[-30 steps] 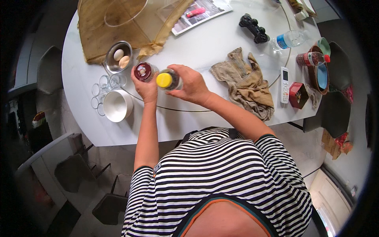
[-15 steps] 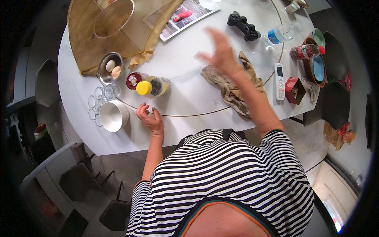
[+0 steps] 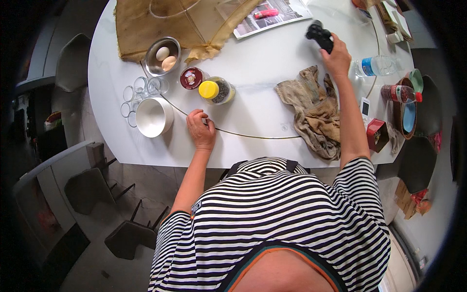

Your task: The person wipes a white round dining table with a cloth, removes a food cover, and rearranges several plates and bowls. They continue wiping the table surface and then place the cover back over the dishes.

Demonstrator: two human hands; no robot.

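My right hand [image 3: 336,59] is closed around one end of a black game controller [image 3: 319,35], at the far right of the white table. The controller is slightly blurred. On the table's near side rests my left hand [image 3: 201,130], its fingers loosely bent and a little apart, with nothing visible in it. Beyond that hand stand a jar with a yellow lid and dark contents [image 3: 217,91] and a jar with a dark red lid [image 3: 192,78]. To its left is a white bowl [image 3: 154,117]. A crumpled brown cloth [image 3: 316,114] lies under and beside my right forearm.
Several small glasses [image 3: 127,93] and a metal bowl [image 3: 156,71] with two eggs stand at left. A brown sheet [image 3: 160,29], a magazine [image 3: 287,18] and a pink lighter [image 3: 265,13] lie far off. Bottles [image 3: 384,65], a remote [image 3: 365,108] and a red box [image 3: 377,135] are at right.
My right hand has moved right and away from me and taken hold of the game controller. The fingers of my left hand have drawn closer together. The whole view has shifted.
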